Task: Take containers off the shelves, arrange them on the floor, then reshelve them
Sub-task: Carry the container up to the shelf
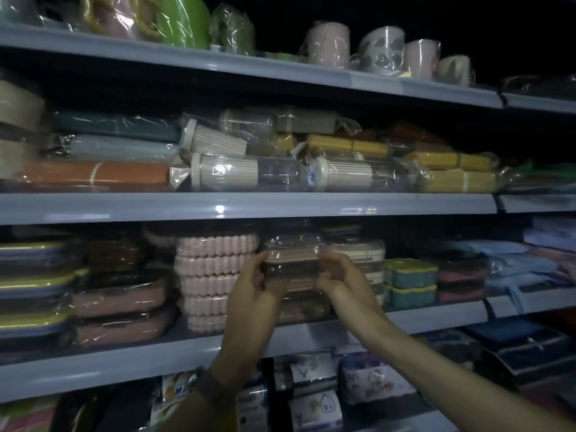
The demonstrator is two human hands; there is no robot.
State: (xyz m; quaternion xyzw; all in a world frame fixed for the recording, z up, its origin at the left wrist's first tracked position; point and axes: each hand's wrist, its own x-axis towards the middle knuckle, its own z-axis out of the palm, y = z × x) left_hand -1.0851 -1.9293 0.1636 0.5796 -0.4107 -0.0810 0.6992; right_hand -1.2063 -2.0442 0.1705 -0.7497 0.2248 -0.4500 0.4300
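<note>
The scene was dim and slightly blurred, and the far right of the shelving faded into black. Film glare hid much of the container (pixel 291 258), so its outline was hard to trace; it looked like a clear, rounded box with a pink band across its middle, wrapped in shiny plastic. It was at the front of the third shelf (pixel 124 358), on top of or just above a stack of similar clear boxes (pixel 304 308); whether it rested on them could not be told.

The left hand (pixel 254 294) gripped its left end and the right hand (pixel 341 280) its right end, fingers curled round the sides, with the fingertips partly lost behind the wrap. Both forearms were cut off at the bottom edge.

Just left of the container stood a tower of pale pink boxes (pixel 215 275) with scalloped, bumpy edges. To the right sat two teal tubs (pixel 410 282) with yellow wavy lids. On the shelf above lay ribbed beige cups (pixel 224 173) on their sides in crinkled film, and at the top stood wrapped pink mugs (pixel 327 45).
</note>
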